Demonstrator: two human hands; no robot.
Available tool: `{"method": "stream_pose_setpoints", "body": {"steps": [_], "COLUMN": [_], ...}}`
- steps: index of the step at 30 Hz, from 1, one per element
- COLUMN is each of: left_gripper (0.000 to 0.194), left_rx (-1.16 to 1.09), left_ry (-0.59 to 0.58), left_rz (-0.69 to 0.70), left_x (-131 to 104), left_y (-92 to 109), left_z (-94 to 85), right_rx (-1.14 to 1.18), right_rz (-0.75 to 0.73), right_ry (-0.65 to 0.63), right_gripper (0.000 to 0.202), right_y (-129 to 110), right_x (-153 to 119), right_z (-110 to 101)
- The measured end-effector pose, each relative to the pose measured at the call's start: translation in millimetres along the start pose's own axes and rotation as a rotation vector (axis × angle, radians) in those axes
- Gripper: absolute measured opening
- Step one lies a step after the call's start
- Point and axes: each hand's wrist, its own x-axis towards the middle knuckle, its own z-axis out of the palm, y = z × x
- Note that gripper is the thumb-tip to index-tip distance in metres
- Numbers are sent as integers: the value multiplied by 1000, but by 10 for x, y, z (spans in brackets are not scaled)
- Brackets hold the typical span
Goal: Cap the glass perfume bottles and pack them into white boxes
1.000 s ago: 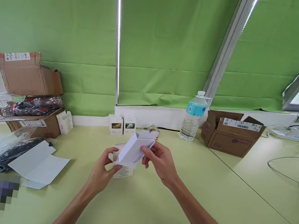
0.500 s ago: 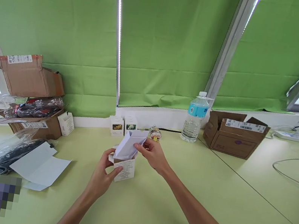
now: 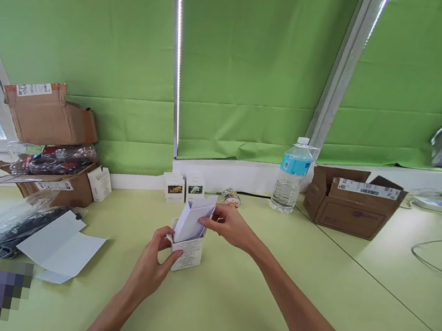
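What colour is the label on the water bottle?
The bottle's label is light blue, seen best in the head view.

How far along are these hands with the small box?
Done, it seems: the small white printed cardboard box is open, with the left hand steadying it. In hand: the plain white folded-card insert, lower end inside the box, held by the right hand. Apparently left: the insert's top sticks out, and the box is not closed.

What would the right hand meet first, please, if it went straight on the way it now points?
The right hand would likely press first into the folded white card at its fingertips; what it would meet beyond is unclear.
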Motion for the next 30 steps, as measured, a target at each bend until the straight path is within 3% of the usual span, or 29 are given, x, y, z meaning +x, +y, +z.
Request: {"method": "stream_pose_setpoints", "body": {"steps": [8,12,15,19,26,30], "left_gripper": [35,35,40,50,52,57], "left_rx": [66,41,33,45,20,25], "left_ry": [21,30,24,26,10,28], "left_rz": [-48,-17,-17,-54,-40,-20], "left_x": [2,4,-1,-14,-20,-24], "left_y": [-60,-49,-36,-36,-27,-32], "left_z": [-31,-37,-40,-38,-23,-23], "right_rx": [-206,-159,-148,-196,-295,-443], "right_rz": [-5,-70,-163,-249,-264,-248], "right_ry": [23,189,257,251,224,114], "right_gripper": [36,41,30,22,17,14], "right_y": [-135,-262,-333,-356,-322,-262], "right_x": [-36,-52,-52,-56,-56,-85], "right_z": [59,71,86,116,116,128]}}
